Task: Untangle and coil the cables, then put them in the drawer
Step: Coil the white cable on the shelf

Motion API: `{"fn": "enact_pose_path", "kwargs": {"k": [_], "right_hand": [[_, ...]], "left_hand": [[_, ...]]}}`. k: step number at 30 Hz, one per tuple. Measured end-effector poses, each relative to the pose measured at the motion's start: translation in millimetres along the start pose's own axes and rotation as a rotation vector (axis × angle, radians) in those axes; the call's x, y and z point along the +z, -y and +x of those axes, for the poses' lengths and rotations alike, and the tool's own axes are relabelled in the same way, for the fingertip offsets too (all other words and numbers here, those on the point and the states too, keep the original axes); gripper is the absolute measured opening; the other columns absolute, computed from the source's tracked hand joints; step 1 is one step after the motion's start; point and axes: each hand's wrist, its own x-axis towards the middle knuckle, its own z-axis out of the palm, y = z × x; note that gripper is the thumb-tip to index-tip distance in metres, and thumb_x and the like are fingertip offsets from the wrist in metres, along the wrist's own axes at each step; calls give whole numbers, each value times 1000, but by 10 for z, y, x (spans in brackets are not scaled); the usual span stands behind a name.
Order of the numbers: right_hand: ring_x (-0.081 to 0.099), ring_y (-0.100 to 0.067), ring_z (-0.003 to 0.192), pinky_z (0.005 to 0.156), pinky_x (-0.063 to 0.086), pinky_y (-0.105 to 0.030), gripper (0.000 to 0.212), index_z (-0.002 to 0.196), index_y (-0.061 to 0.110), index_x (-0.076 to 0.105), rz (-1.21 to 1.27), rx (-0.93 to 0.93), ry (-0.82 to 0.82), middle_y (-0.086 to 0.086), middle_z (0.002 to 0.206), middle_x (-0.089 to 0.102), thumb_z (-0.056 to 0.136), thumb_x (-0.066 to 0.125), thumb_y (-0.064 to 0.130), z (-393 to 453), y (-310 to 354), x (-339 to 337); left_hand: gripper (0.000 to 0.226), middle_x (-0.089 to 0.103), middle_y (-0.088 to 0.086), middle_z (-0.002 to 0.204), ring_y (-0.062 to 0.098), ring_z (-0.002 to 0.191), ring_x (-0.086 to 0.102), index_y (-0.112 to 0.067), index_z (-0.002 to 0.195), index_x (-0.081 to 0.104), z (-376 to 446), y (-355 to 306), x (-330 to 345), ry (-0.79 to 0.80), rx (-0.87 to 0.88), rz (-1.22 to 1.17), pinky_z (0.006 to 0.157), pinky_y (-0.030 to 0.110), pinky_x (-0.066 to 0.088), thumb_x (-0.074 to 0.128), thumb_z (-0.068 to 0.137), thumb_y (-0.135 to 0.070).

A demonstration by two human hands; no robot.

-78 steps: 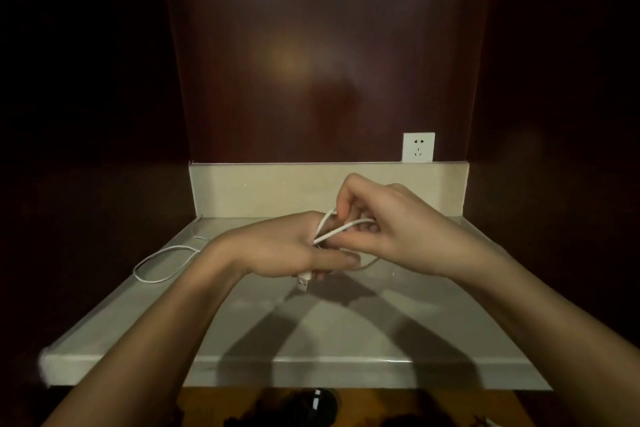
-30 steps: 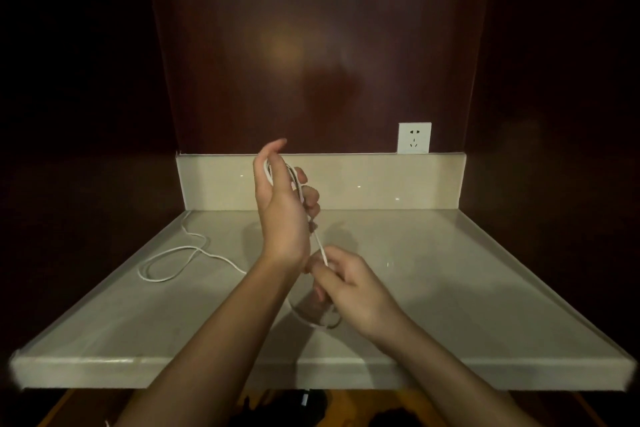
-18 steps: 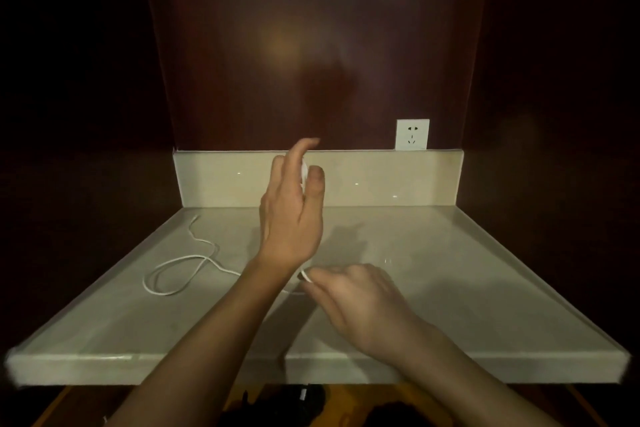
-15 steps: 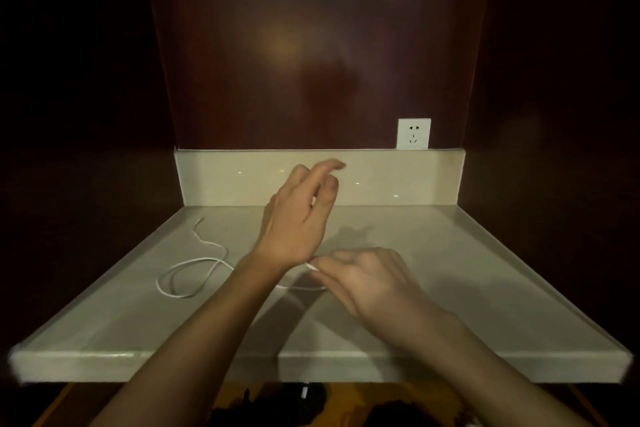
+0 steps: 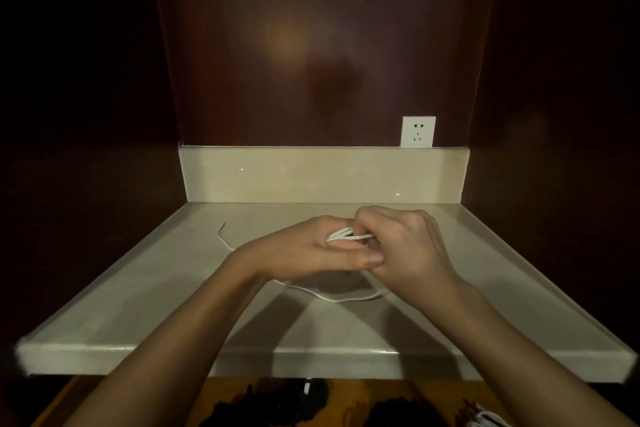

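Observation:
A thin white cable [image 5: 341, 235] runs in a few turns over the fingers of my left hand [image 5: 304, 251], which is held flat and sideways above the pale stone counter [image 5: 166, 295]. My right hand [image 5: 401, 246] has its fingers curled and pinches the strands beside the left fingertips. A slack length of the same cable [image 5: 343, 297] sags onto the counter under both hands. Its free end [image 5: 223, 234] trails to the left rear. No drawer shows in this view.
A white wall socket [image 5: 418, 131] sits above the stone backsplash at the right rear. Dark wooden panels close in the niche on both sides and behind. Below the counter's front edge lie dark objects [image 5: 298, 399] and something white [image 5: 485, 421] on a wooden surface.
My left hand dropped from upright to flat and my right hand rose to meet it at the fingertips. The loop lying at the left has been drawn in, leaving only a short tail.

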Motion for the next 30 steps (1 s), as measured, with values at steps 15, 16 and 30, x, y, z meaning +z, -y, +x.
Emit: {"fn": "enact_pose_path", "kwargs": {"k": [15,16,30], "right_hand": [[46,-1,51,51,34,-14,16,94,3,51,779,422,223,1,59,51,95,63,15,144,-255,-144],[46,0,49,49,33,-13,15,95,0,50,801,458,183,-1,58,49,97,60,12,128,-264,-113],[53,-14,53,58,46,-36,30,83,14,56,673,711,-51,0,55,53,106,41,26,-46,28,407]], "left_hand": [[40,70,17,84,25,65,66,-17,118,70,-109,-86,-167,-77,-116,-278,62,31,55,41,103,-40],[46,73,21,96,29,78,72,-11,123,66,-94,-70,-165,-148,-127,-329,74,36,60,42,100,-43],[53,67,18,127,33,115,66,-4,135,52,193,-77,13,-544,25,-1085,97,41,53,28,106,-41]]}}
